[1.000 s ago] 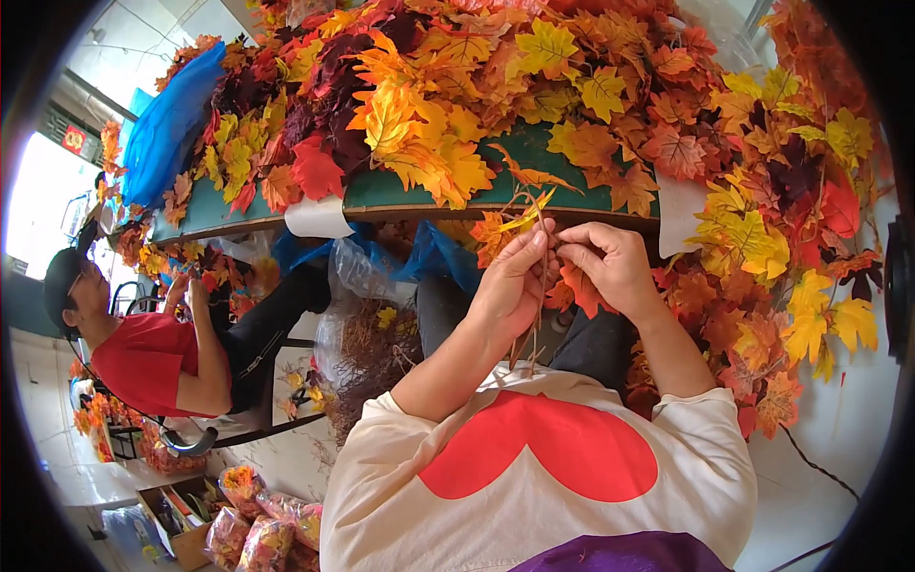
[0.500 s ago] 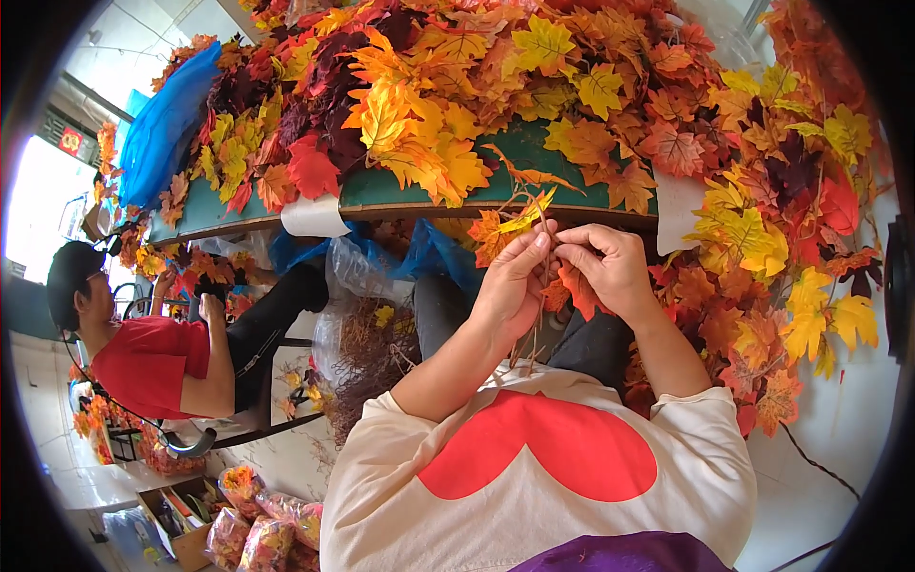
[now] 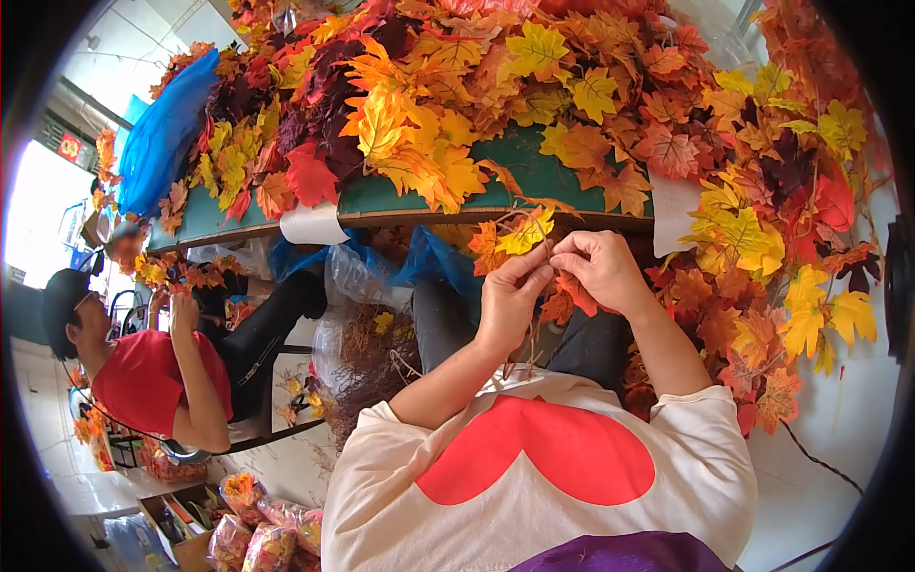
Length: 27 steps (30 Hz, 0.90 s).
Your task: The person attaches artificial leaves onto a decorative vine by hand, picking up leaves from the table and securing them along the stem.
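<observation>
Between my hands, above my lap, is an artificial maple-leaf branch with thin brown stems (image 3: 533, 345). My left hand (image 3: 510, 303) pinches the stem between thumb and fingers. Close beside it, my right hand (image 3: 602, 272) pinches at the same stem with its fingertips. A yellow leaf (image 3: 526, 233) and an orange leaf (image 3: 487, 248) stick out above my left hand. A red-orange leaf (image 3: 576, 294) hangs between the two hands. The exact spot where my fingertips meet the stem is partly hidden by the fingers.
A green table (image 3: 515, 164) ahead carries a heap of maple leaves (image 3: 410, 124). More leaves (image 3: 743, 243) hang at the right. Brown stems in a clear bag (image 3: 367, 334) stand left of my legs. A person in red (image 3: 152, 381) sits at the left, with leaf-filled bags (image 3: 272, 543) below.
My hands stay at the stem, the fingers shifting slightly, and the yellow leaf has turned to face up more. The person at the left has raised their hands, with leaves near them.
</observation>
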Motion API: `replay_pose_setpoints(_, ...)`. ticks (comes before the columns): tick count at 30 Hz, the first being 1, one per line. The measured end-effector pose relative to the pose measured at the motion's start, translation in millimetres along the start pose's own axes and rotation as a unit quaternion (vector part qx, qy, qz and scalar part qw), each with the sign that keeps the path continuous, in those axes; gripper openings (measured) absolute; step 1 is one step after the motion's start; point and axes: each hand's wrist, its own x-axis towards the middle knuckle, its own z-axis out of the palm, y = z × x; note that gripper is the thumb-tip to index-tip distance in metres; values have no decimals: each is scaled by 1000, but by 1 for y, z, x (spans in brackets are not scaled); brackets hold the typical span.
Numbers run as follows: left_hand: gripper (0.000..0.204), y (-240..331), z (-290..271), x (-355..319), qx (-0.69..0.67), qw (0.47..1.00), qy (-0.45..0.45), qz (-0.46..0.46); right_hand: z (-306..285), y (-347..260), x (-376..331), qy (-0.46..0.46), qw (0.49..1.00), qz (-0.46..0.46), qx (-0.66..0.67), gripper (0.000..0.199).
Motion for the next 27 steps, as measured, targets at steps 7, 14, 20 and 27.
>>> replay_pose_setpoints(7,30,-13,3,-14,163,983,29,79,0,2,-6,-53,997,63,-5,13)
replay_pose_setpoints(14,48,-9,-9,-14,111,992,-20,60,1,12,7,-114,986,80,91,7)
replay_pose_setpoints(20,27,16,-22,-22,-7,998,8,-54,6,6,30,-166,969,50,175,8)
replay_pose_setpoints(27,13,40,-36,-35,-98,978,-42,-181,11,7,47,-302,924,53,230,11)
